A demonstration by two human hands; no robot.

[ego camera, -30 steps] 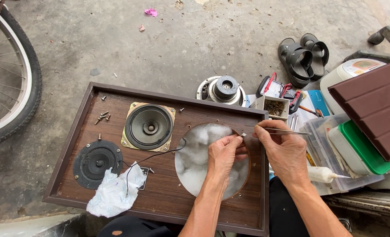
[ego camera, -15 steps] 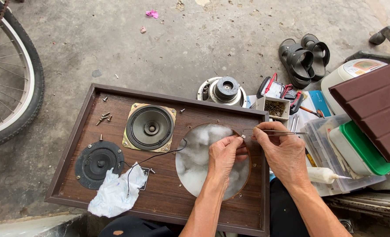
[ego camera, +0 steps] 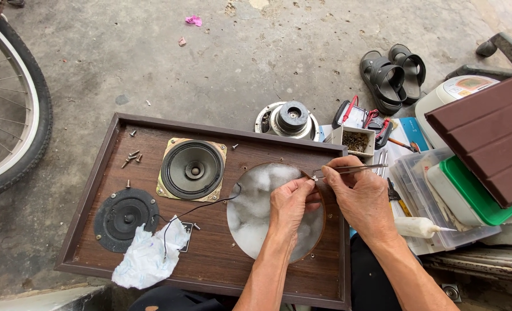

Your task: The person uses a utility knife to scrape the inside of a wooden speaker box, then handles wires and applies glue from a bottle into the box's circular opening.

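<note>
My right hand [ego camera: 359,198] pinches tweezers [ego camera: 348,169] shut, tips at my left hand [ego camera: 290,201], whose fingers close on something too small to tell, over the panel's [ego camera: 210,259] round hole [ego camera: 256,213].

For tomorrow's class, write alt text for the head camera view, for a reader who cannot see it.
A person's left hand and right hand, which grips metal tweezers, meet over the large round opening of a brown speaker cabinet lying on concrete. Two smaller speakers remain mounted; a loose speaker, sandals and tool boxes lie around it.
</note>
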